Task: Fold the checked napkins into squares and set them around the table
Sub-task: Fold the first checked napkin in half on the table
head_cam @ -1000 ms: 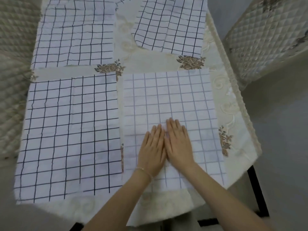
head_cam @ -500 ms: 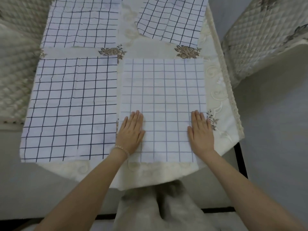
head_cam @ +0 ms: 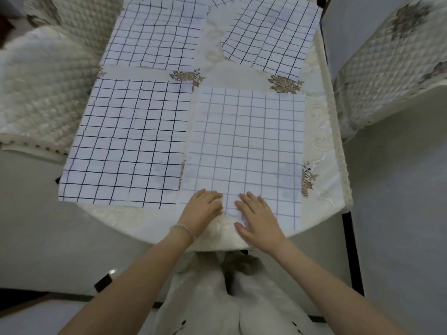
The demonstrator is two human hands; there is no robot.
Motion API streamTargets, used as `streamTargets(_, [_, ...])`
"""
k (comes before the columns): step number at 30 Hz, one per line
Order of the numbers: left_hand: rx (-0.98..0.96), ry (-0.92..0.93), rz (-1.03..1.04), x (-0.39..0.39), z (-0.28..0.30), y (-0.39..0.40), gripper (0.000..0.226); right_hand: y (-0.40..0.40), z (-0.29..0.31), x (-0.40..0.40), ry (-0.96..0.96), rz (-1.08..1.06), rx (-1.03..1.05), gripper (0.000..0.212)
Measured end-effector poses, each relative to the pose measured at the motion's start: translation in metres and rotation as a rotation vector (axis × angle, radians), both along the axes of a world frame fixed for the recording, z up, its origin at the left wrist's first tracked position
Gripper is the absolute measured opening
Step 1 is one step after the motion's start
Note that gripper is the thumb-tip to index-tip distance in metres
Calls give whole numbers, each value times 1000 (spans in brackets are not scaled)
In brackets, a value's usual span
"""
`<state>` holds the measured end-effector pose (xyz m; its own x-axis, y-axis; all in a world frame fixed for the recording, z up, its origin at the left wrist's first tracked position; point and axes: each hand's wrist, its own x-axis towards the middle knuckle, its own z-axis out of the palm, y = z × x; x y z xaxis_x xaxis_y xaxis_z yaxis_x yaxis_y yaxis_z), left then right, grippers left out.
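Four white checked napkins lie flat on the table. The pale-lined napkin is at the near right. A dark-lined napkin lies to its left, and two more dark-lined napkins sit at the far left and far right. Both hands are at the middle of the pale napkin's near edge. My left hand has its fingers curled over that edge. My right hand has fingers on top and the thumb at the edge. The cloth is slightly raised between them.
A cream embroidered tablecloth covers the table and hangs over its near edge. Quilted seats stand at the left and at the right. My lap is just below the table edge.
My hands first slid apart from the napkin's middle to its sides, then came back together at the middle of its near edge and closed on it.
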<state>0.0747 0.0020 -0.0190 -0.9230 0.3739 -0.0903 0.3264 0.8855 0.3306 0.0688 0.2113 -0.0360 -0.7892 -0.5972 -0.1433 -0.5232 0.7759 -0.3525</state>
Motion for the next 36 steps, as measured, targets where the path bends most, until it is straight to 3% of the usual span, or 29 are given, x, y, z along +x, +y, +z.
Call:
streamTargets(4, [19,-32,91,-5,0,2,4,0,2,-4,-1,-5,-15,56])
streamTargets(8, [111,-138,244,-15,21,4,16,9,14,-14,91,-58,-102,52])
streamTargets(11, [195,-88,272,-20,37,2,18,27,22,-23,145,-186,-118,46])
streamTargets(16, [-138,-34,20,-21,41,-8,56,48,48,-45,91,-330,-261,5])
streamTargets(19, [-202,-6,32,-31,49,-7,25,58,72,-54,47,-306,-303,3])
streamTargets(21, [-113,23,103,-36,55,-11,8,69,84,-60,-56,-310,-267,2])
streamTargets(22, [-78,2,137,-38,60,-14,10,75,88,-63,-116,-326,-255,5])
streamTargets(26, [-10,-336,178,-46,85,-27,23,97,103,-75,-234,-389,-233,26])
streamTargets(29, [87,-467,229,-57,98,-36,29,107,112,-87,-309,-428,-285,35])
streamTargets(32, [143,-489,290,-72,111,-47,26,110,120,-100,-387,-512,-417,42])
streamTargets(35, [311,-430,393,-91,118,-59,13,103,129,-115,-396,-617,-538,22])
streamTargets(36, [353,-398,427,-98,119,-62,11,99,132,-121,-390,-646,-582,25])
